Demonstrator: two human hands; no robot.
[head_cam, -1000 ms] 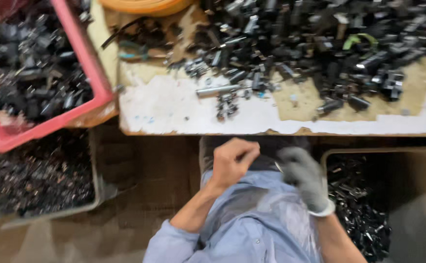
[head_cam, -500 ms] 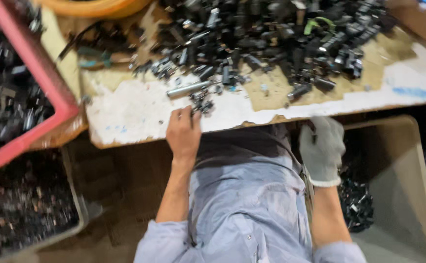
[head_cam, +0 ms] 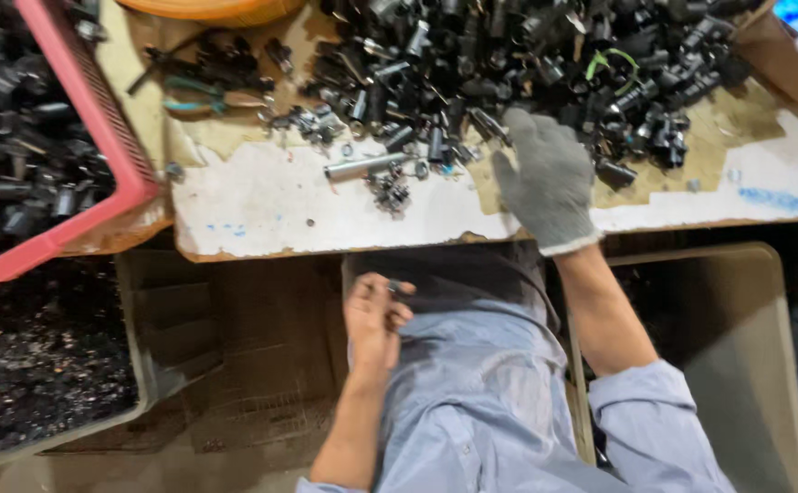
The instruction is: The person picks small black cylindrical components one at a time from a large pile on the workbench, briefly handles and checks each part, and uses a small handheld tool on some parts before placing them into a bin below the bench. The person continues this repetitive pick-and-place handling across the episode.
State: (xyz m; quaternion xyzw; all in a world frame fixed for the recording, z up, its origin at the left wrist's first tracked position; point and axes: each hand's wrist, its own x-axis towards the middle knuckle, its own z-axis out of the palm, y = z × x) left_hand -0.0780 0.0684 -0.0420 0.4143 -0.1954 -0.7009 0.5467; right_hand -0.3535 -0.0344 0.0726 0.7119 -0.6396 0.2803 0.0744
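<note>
At the near edge of the worn white-painted workbench [head_cam: 262, 205], the grey-gloved right hand [head_cam: 545, 178] rests with fingers spread wide on the heap of small black cylindrical metal parts [head_cam: 509, 55]. The bare left hand [head_cam: 373, 315], below the bench at the lap, pinches a small dark metal piece [head_cam: 397, 287]. A red plastic crate [head_cam: 98, 119] sits far left.

Half a second ago the bare left hand [head_cam: 376, 315] lay at the desk [head_cam: 262, 205] edge beside the small metal parts [head_cam: 388, 190]; now it has dropped below the edge to the lap, its fingers [head_cam: 397, 290] pinched on a small dark piece. The gloved right hand [head_cam: 545, 178], then hanging below the desk, has risen onto the pile of black parts [head_cam: 509, 64].
</note>
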